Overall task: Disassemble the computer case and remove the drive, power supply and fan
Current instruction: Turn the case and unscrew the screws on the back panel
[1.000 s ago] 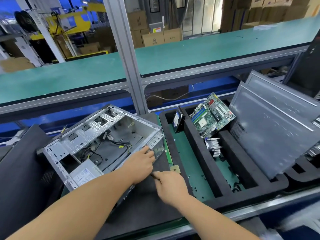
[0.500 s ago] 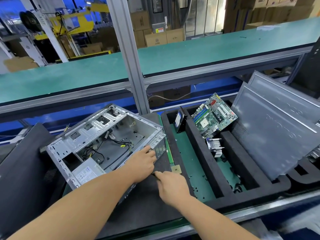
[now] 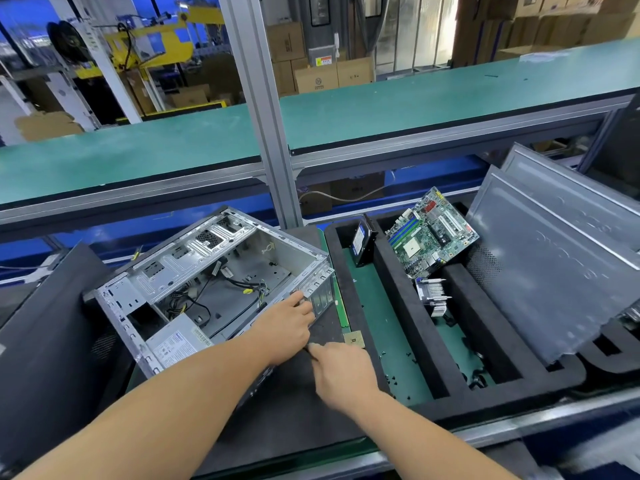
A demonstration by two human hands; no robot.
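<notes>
Open case (image 3: 214, 282) lying on its side on a black mat (image 3: 298, 403) on the desk (image 3: 349, 452), open side up. Inside, loose black wires (image 3: 221, 289) and a grey power box (image 3: 176, 341) with a white label, in the near left corner. Left hand (image 3: 285, 325) on the near right corner of the case, fingers curled over the metal edge, gripping it. Right hand (image 3: 341, 370) just beside it, low on the mat at the case's near side, thumb and finger pinched on something thin and dark; cannot tell what.

To the right, a black foam tray (image 3: 415, 327) with long slots and a green floor. Small dark drive (image 3: 362, 242) standing on edge in the first slot, leaning on the foam wall. Green board (image 3: 431, 233) propped up in the next slot. Below the board, a silver heat sink (image 3: 433, 294). Tiny black screws (image 3: 394, 374) spread on the green floor. Two big grey panels (image 3: 554, 268) leaning at the far right. A small gold chip (image 3: 354, 339) lying flat between mat and tray. Long green belt (image 3: 311, 119) behind, and brown boxes (image 3: 332, 76) far back.
</notes>
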